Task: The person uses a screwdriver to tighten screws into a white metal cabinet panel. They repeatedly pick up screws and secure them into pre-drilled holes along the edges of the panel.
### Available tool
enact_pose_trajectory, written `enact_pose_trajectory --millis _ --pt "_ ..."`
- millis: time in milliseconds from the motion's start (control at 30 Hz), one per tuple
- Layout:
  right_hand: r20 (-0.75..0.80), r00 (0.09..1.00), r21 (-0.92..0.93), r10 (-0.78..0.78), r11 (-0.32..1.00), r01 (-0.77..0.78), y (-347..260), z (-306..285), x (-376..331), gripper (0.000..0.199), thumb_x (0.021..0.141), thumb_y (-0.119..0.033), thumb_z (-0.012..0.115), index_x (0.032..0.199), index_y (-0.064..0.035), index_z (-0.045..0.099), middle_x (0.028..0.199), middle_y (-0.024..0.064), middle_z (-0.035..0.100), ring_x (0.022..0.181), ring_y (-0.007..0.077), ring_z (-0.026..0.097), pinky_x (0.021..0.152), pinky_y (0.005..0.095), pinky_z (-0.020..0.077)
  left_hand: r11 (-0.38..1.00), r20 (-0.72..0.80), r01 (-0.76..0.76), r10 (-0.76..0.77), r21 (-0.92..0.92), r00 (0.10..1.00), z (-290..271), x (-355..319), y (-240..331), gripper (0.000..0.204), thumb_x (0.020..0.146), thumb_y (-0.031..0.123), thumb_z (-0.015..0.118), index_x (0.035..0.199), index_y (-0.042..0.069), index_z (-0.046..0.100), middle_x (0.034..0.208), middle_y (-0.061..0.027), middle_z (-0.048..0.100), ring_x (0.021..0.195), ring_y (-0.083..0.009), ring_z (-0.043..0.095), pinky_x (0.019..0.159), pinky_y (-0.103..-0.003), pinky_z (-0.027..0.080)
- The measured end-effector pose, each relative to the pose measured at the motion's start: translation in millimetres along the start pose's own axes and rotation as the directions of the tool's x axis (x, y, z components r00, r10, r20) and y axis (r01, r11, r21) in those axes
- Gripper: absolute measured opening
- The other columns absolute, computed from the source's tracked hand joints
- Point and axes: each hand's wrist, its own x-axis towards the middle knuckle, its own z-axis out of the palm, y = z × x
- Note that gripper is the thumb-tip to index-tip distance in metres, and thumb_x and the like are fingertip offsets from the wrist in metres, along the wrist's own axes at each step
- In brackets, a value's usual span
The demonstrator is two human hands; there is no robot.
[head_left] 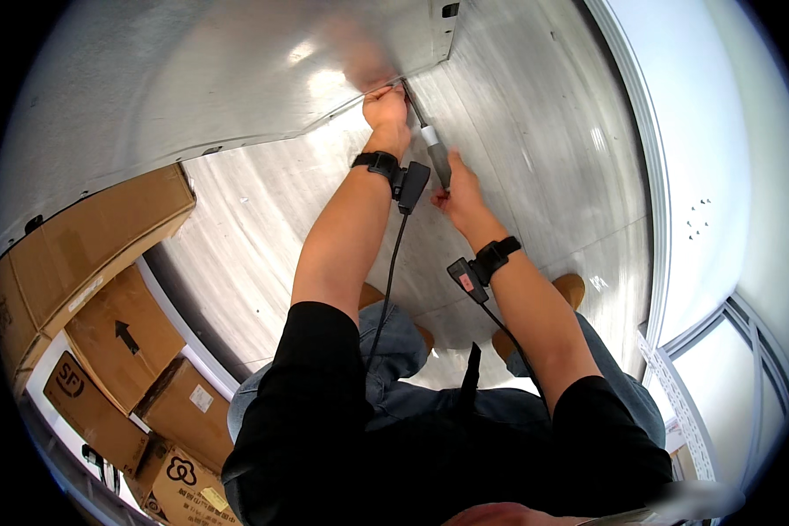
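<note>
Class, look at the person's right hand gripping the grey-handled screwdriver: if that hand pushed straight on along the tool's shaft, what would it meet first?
Probably the seam where the two brushed metal panels join: the grey-handled screwdriver in the right hand already points there, beside the left hand. Depth is unclear.

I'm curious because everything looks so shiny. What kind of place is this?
Probably a workshop or storeroom where metal cabinets get put together. Big shiny metal panels fill the view, brown cardboard boxes are stacked at the left, and the right hand holds a screwdriver near the left hand.
</note>
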Motion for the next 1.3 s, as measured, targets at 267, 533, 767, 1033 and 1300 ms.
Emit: enact_pose_trajectory --millis 267,533,767,1033,1300 --pt "0.106 0.99 0.038 0.097 0.994 -0.102 -14 0 -16 0.035 0.095 -0.039 0.045 0.099 -0.0046 0.05 0.077 0.0081 0.053 0.054 0.014 0.04 0.052 0.0312 0.0416 0.999 -0.031 0.007 -0.006 0.039 1.0 -1 0 3 0.018 0.08 -0.004 0.06 0.092 0.006 0.05 0.08 -0.0102 0.063 0.065 -0.0182 0.063 0.051 -0.027 0.046" --pt "0.125 0.987 0.068 0.097 0.992 -0.106 -8 -1 -10 0.037 0.094 -0.036 0.048 0.106 -0.0015 0.048 0.08 0.0099 0.052 0.056 0.0153 0.044 0.052 0.0345 0.0458 0.996 -0.026 0.022 -0.024 -0.082 0.999 1 3 0 0.018 0.08 -0.003 0.062 0.09 0.006 0.05 0.077 -0.0099 0.063 0.06 -0.0179 0.062 0.046 -0.027 0.043" --pt "0.087 0.992 0.069 0.089 0.993 -0.096 -8 -2 -4 0.037 0.095 -0.037 0.046 0.107 -0.002 0.048 0.081 0.0098 0.051 0.057 0.0158 0.046 0.053 0.0354 0.0479 1.0 -0.024 0.013 -0.013 0.003 1.0 0 2 2 0.019 0.081 -0.003 0.06 0.094 0.005 0.048 0.075 -0.0104 0.063 0.06 -0.0183 0.062 0.045 -0.028 0.043" --pt "0.104 0.995 -0.03 0.006 1.0 -0.003 -3 4 -3 0.044 0.092 -0.04 0.051 0.107 0.0013 0.047 0.08 0.0104 0.051 0.058 0.0182 0.048 0.056 0.0368 0.0503 1.0 0.027 0.026 -0.026 0.015 0.999 -3 3 3 0.018 0.082 -0.003 0.058 0.095 0.006 0.048 0.082 -0.0121 0.065 0.059 -0.0167 0.059 0.046 -0.027 0.041" --pt "0.323 0.941 0.036 0.101 0.992 -0.119 -12 -9 -12 0.041 0.095 -0.042 0.046 0.101 -0.0017 0.051 0.074 0.007 0.052 0.06 0.0163 0.047 0.059 0.0343 0.0472 0.999 0.063 0.033 -0.034 0.01 0.997 -4 -9 9 0.021 0.081 -0.004 0.058 0.098 0.006 0.049 0.081 -0.0102 0.064 0.059 -0.0163 0.057 0.049 -0.027 0.042"
